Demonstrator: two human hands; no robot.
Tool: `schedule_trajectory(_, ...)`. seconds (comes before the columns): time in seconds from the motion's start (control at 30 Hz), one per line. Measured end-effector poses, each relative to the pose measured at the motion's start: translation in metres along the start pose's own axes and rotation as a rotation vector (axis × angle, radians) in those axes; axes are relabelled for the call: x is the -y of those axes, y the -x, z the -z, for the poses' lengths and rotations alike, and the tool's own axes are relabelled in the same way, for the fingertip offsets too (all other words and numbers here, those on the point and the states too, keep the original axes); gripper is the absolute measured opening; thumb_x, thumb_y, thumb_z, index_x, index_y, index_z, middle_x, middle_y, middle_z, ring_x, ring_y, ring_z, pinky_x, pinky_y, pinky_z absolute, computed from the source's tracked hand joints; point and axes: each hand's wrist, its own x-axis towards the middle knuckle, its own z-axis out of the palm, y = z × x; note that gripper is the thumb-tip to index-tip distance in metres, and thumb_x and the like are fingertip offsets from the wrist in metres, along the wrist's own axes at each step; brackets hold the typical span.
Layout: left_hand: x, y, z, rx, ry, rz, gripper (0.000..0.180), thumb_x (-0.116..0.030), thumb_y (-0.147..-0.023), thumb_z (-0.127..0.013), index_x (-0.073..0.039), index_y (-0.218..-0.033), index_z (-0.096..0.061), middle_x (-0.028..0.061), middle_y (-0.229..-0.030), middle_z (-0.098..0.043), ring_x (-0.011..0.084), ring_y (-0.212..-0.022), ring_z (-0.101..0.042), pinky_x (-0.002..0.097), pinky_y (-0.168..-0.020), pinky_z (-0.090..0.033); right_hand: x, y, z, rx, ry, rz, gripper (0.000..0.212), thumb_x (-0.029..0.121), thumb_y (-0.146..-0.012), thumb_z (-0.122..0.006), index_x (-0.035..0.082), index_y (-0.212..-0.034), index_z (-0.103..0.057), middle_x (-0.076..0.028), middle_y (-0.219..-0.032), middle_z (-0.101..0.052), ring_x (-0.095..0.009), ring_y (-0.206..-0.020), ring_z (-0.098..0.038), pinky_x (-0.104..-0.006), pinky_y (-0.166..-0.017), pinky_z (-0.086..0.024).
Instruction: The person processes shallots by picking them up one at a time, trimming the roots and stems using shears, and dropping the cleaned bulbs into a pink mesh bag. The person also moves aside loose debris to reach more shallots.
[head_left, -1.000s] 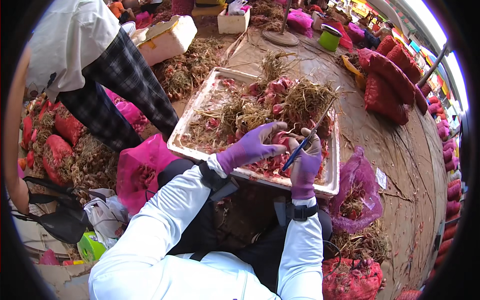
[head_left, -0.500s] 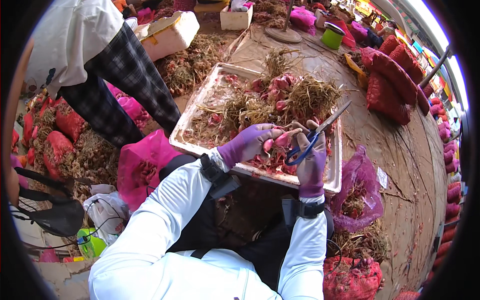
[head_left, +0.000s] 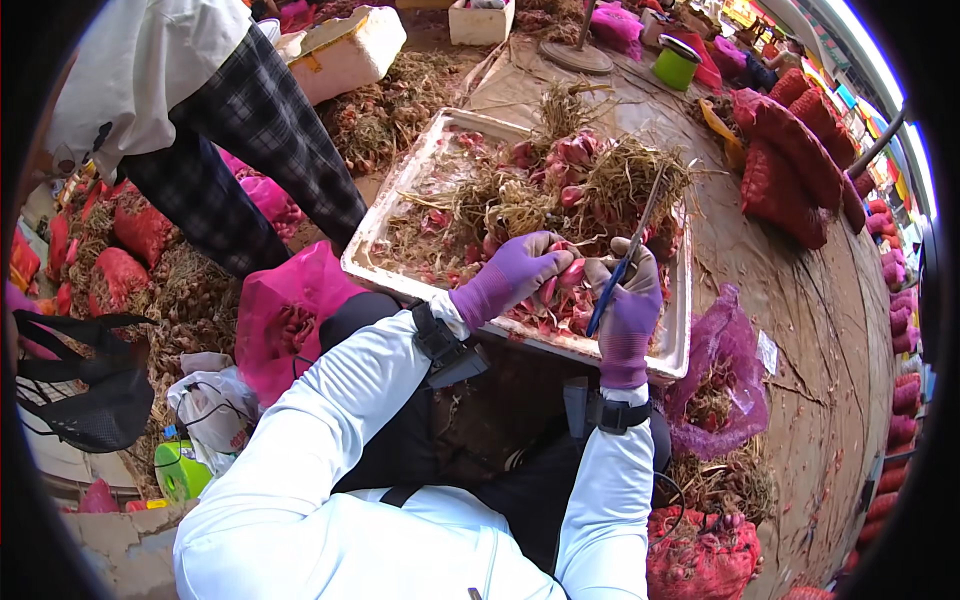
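My left hand [head_left: 514,274], in a purple glove, pinches pinkish-red shallots [head_left: 571,272] over the near side of a white foam tray [head_left: 393,190]. Just right of it, my gloved right hand [head_left: 630,315] is closed round a pair of scissors [head_left: 612,293] with blue handles. Their blades point up and away, in front of the dried stalks [head_left: 625,180]. Whether the blades are parted is hard to tell. The tray holds a heap of shallots with dry tops, loose skins and scraps.
A person [head_left: 255,110] in checked trousers stands at the left. A pink mesh bag [head_left: 275,335] lies left of my knees, a purple mesh bag [head_left: 718,365] right of the tray. Red sacks [head_left: 785,190] lean farther right, and another red sack [head_left: 703,560] sits by my right elbow.
My left hand has shifted slightly right and up with the shallots. The scissors in my right hand have turned to a steeper angle, their handles now seen more edge-on.
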Motion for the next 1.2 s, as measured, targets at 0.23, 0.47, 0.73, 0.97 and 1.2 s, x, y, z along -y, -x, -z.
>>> schedule_trajectory(0.23, 0.0, -0.005, -0.001, -0.185, -0.049, 0.039, 0.024, -0.025, -0.096, -0.055, -0.002, -0.102, -0.057, 0.0001, -0.078, -0.06, 0.0048, -0.059, -0.057, 0.0212, -0.052, -0.047, 0.006, 0.007, -0.001, 0.285, -0.264, -0.12, 0.035, 0.003, -0.08, -0.068, 0.0, -0.112, -0.054, 0.0, -0.079, -0.06, -0.007, -0.067, -0.06, -0.0177, -0.059, -0.045)
schedule_trajectory(0.47, 0.008, -0.014, 0.015, -0.197, 0.122, -0.092, 0.027, -0.025, -0.101, -0.046, -0.001, -0.102, -0.059, 0.0012, -0.082, -0.063, 0.0039, -0.056, -0.054, 0.0186, -0.051, -0.046, -0.022, -0.022, 0.028, -0.117, 0.278, 0.059, 0.031, 0.001, -0.088, -0.061, 0.002, -0.117, -0.05, -0.006, -0.089, -0.062, -0.01, -0.075, -0.06, -0.0216, -0.065, -0.048)
schedule_trajectory(0.73, 0.021, -0.018, -0.004, -0.138, -0.098, -0.398, 0.035, -0.007, -0.095, -0.054, 0.001, -0.129, -0.05, 0.0053, -0.108, -0.063, 0.005, -0.074, -0.06, 0.0191, -0.068, -0.051, -0.025, 0.003, -0.011, 0.114, 0.131, 0.136, 0.038, -0.001, -0.084, -0.068, 0.002, -0.118, -0.05, -0.008, -0.106, -0.062, -0.01, -0.089, -0.062, -0.0223, -0.078, -0.052)
schedule_trajectory(0.97, -0.001, -0.009, 0.015, 0.012, 0.104, -0.135, 0.044, -0.012, -0.094, -0.057, -0.001, -0.135, -0.045, 0.0031, -0.119, -0.058, 0.0049, -0.089, -0.057, 0.0218, -0.082, -0.049, -0.031, -0.012, 0.013, -0.083, -0.422, -0.118, 0.034, -0.002, -0.087, -0.064, 0.003, -0.118, -0.052, -0.005, -0.103, -0.062, -0.011, -0.085, -0.063, -0.0215, -0.074, -0.053)
schedule_trajectory(1.2, 0.007, -0.019, 0.012, 0.139, 0.049, -0.262, 0.034, -0.011, -0.095, -0.057, 0.0, -0.127, -0.051, 0.002, -0.112, -0.061, 0.0079, -0.106, -0.057, 0.0231, -0.092, -0.046, -0.017, 0.0, -0.005, 0.082, -0.213, -0.002, 0.035, 0.003, -0.091, -0.062, 0.001, -0.123, -0.047, -0.012, -0.111, -0.062, -0.011, -0.093, -0.062, -0.022, -0.08, -0.052)
